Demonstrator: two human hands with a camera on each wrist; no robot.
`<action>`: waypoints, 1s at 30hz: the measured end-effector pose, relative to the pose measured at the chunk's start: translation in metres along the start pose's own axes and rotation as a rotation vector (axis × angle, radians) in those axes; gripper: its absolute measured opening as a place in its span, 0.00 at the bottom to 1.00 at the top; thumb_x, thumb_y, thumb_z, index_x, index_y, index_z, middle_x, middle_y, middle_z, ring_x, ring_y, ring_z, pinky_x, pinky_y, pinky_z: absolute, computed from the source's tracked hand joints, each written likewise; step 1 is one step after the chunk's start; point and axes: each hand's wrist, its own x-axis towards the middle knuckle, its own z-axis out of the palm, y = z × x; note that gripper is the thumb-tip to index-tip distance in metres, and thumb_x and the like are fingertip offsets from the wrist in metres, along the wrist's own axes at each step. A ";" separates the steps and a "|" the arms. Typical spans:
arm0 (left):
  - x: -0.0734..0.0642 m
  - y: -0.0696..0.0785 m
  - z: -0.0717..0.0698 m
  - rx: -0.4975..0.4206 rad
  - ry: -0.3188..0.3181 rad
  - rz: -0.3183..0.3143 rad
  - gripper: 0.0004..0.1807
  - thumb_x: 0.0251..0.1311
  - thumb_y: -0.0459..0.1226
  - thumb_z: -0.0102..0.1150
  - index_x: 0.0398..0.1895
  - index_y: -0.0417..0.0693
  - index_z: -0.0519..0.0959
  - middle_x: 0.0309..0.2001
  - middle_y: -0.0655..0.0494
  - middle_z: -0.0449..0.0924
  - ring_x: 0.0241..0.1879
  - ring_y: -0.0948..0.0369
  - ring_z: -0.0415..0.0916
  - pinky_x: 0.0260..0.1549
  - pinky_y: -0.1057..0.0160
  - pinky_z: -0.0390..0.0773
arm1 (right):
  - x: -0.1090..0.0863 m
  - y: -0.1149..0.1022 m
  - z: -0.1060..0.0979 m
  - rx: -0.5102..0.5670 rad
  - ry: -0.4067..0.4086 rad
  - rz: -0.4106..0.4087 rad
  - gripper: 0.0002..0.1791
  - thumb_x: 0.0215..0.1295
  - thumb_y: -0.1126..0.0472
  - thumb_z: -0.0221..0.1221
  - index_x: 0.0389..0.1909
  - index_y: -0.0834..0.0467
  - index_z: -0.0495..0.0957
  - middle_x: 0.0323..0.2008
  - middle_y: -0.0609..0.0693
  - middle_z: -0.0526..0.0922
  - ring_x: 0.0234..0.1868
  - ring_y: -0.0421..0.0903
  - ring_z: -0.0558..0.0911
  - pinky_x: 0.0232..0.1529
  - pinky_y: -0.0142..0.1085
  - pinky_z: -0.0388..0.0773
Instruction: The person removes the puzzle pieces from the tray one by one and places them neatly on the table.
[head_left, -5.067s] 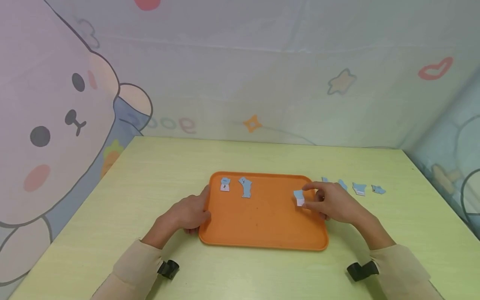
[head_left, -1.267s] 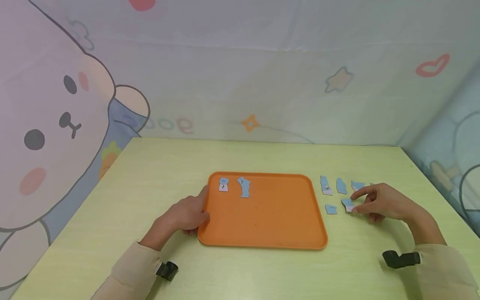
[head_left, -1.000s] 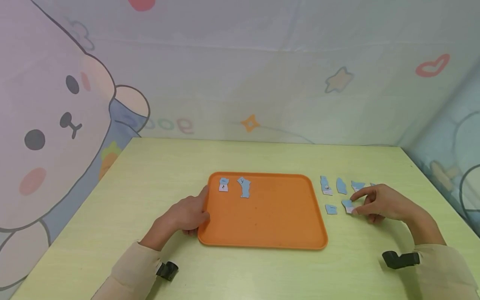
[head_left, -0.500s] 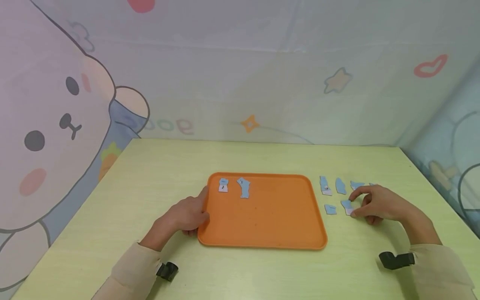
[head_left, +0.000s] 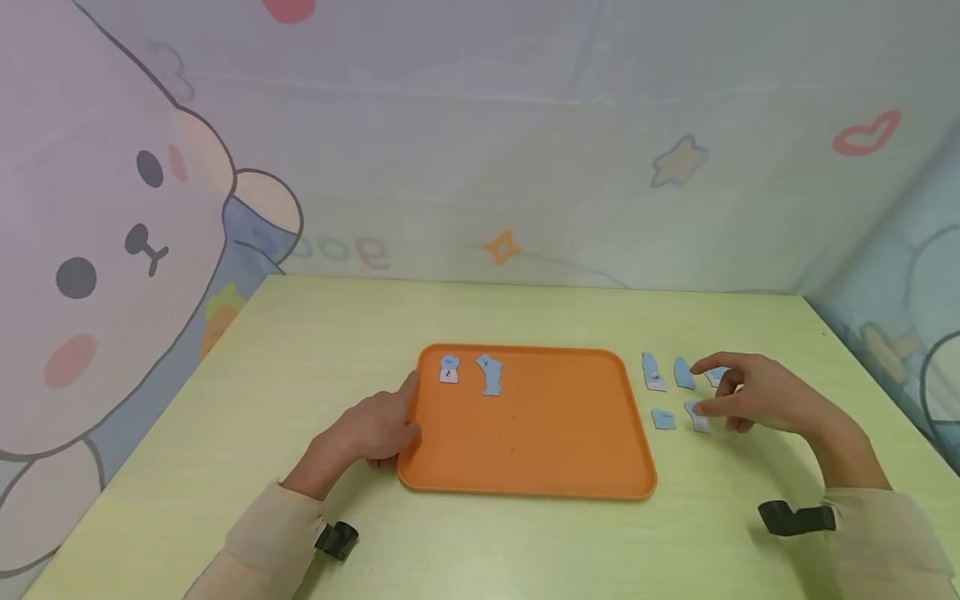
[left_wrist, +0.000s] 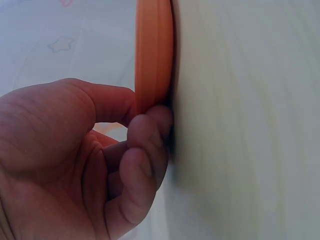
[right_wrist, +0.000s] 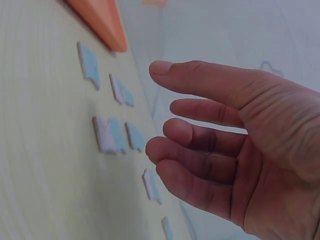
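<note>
My left hand grips the left rim of the orange tray, thumb and curled fingers about its edge in the left wrist view. Two flat blue puzzle-like pieces lie at the tray's upper left, one partly white, the other long and irregular. Right of the tray, my right hand hovers with fingers apart and nothing in them. Beneath its fingers lies a blue-and-white piece on the table; beside that is a small blue piece.
Behind these, a row of several more pieces runs rightward, among them a long blue-and-white one and a plain blue one. The right hand hides part of the row. A printed cloth hangs behind the table.
My right hand first held a blue-and-white piece over the tray's right side. Later it touched a blue-and-white piece on the table; now its fingers are lifted off. The left hand kept its place.
</note>
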 end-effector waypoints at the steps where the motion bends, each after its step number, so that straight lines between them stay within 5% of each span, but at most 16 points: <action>1: 0.000 0.000 0.000 0.004 0.000 -0.001 0.34 0.56 0.33 0.44 0.68 0.43 0.50 0.14 0.51 0.74 0.10 0.57 0.70 0.10 0.61 0.71 | 0.000 -0.005 0.000 -0.004 0.007 -0.008 0.35 0.53 0.45 0.67 0.59 0.56 0.69 0.29 0.57 0.78 0.23 0.52 0.80 0.30 0.39 0.77; 20: 0.001 -0.001 0.001 0.000 0.014 0.000 0.33 0.55 0.32 0.44 0.66 0.44 0.52 0.14 0.51 0.75 0.10 0.56 0.71 0.11 0.60 0.72 | 0.017 -0.049 0.018 -0.012 0.056 -0.073 0.29 0.54 0.44 0.65 0.56 0.48 0.71 0.28 0.55 0.78 0.21 0.53 0.81 0.38 0.40 0.74; 30: 0.000 0.000 0.001 0.004 0.008 -0.011 0.36 0.56 0.32 0.43 0.70 0.43 0.48 0.14 0.51 0.75 0.10 0.57 0.71 0.10 0.61 0.72 | 0.033 -0.068 0.033 0.002 0.049 -0.100 0.29 0.53 0.46 0.67 0.56 0.49 0.72 0.27 0.54 0.77 0.21 0.54 0.81 0.31 0.41 0.75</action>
